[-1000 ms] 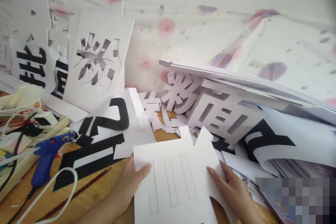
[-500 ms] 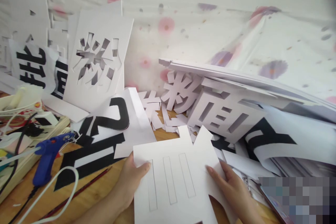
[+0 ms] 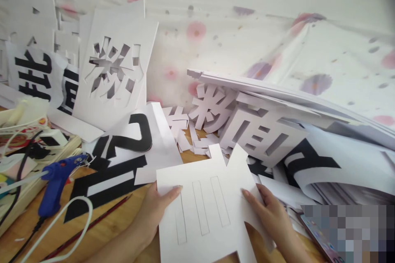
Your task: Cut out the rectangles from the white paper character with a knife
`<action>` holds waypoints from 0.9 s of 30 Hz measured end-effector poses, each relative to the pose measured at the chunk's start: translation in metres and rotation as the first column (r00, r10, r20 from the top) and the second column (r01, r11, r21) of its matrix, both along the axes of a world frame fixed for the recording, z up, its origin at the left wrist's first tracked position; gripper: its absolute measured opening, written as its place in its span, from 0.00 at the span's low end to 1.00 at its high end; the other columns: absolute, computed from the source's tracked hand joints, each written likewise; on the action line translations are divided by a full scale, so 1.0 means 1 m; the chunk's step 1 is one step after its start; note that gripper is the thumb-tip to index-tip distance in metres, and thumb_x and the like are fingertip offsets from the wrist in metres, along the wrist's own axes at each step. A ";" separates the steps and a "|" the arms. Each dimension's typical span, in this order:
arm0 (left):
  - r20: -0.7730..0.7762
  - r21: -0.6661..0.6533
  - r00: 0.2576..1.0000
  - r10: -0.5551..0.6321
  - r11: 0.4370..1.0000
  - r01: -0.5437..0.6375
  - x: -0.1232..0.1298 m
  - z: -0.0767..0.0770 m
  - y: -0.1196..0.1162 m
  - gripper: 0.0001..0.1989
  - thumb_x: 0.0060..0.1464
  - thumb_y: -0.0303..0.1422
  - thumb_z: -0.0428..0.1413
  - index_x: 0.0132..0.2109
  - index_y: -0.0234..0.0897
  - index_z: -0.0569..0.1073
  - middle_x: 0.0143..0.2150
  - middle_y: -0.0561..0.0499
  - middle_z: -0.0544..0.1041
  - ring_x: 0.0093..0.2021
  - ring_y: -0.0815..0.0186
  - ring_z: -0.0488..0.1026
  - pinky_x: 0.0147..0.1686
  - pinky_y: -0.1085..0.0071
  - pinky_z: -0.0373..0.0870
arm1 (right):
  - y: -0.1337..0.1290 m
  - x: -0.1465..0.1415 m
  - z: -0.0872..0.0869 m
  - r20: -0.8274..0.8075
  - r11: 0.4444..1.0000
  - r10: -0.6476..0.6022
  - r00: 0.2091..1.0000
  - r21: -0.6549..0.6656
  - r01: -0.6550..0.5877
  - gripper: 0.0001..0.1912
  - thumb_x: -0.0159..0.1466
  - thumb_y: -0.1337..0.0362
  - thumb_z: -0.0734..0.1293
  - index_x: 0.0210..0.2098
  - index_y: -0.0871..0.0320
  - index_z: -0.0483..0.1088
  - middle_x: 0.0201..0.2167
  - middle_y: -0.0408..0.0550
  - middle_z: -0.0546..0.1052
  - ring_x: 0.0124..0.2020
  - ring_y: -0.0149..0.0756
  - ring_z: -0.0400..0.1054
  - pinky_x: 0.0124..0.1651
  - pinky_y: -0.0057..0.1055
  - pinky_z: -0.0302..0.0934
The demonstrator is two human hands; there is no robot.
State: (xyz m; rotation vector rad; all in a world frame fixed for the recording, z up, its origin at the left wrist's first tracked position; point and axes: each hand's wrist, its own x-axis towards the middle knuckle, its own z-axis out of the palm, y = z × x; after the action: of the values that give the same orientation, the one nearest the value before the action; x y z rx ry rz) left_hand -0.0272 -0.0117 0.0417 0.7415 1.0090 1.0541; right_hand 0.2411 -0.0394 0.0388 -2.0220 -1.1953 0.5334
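A white foam board cutout [image 3: 212, 201], with three narrow rectangles outlined on its face, is held low in the centre of the head view. My left hand [image 3: 154, 209] grips its left edge, thumb on top and the other fingers hidden beneath. On the right edge, my right hand [image 3: 270, 213] pinches the board between thumb and fingers. Black printed paper pieces [image 3: 108, 185] lie left of the cutout. Behind it stand white cut-out characters [image 3: 265, 131].
A blue glue gun [image 3: 57, 181] with white and black cables lies left, beside a power strip [image 3: 52, 160]. A dark red pencil [image 3: 89, 228] rests on the wooden table [image 3: 114, 222]. Foam sheets [image 3: 123, 20] lean at the back left; rolled paper [image 3: 348, 168] sits right.
The cutout has risen slightly and tilted a little, with both hands still on it. The left thumb reaches slightly farther right over the board.
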 end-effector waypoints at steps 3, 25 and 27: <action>-0.066 -0.011 0.997 0.042 0.999 -0.043 0.000 -0.002 0.001 0.19 0.43 0.37 0.64 0.42 0.33 0.74 0.43 0.41 0.79 0.45 0.52 0.75 0.44 0.61 0.70 | 0.000 -0.004 0.000 0.017 0.999 -0.030 0.999 0.013 0.030 0.25 0.52 0.42 0.60 0.38 0.54 0.68 0.28 0.44 0.77 0.31 0.43 0.71 0.32 0.34 0.60; -0.192 -0.003 0.974 0.123 0.992 -0.126 0.005 0.004 0.002 0.17 0.35 0.34 0.67 0.35 0.33 0.77 0.35 0.44 0.81 0.38 0.53 0.77 0.40 0.63 0.71 | -0.001 -0.012 -0.001 -0.011 0.999 -0.031 0.999 0.014 0.031 0.26 0.51 0.42 0.61 0.38 0.55 0.68 0.31 0.46 0.78 0.34 0.46 0.71 0.34 0.35 0.60; -0.190 -0.010 0.974 0.127 0.991 -0.131 0.005 0.004 0.002 0.17 0.34 0.34 0.67 0.35 0.33 0.77 0.35 0.44 0.81 0.38 0.52 0.77 0.40 0.62 0.71 | -0.001 -0.013 0.000 -0.029 1.000 -0.024 0.999 0.015 0.024 0.26 0.51 0.42 0.61 0.38 0.55 0.68 0.30 0.45 0.77 0.34 0.45 0.70 0.34 0.35 0.60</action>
State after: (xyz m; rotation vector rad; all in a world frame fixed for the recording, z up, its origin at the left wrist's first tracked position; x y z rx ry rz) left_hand -0.0217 -0.0098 0.0457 0.7771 1.2439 1.0966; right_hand 0.2280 -0.0401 0.0383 -2.0068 -1.1533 0.5375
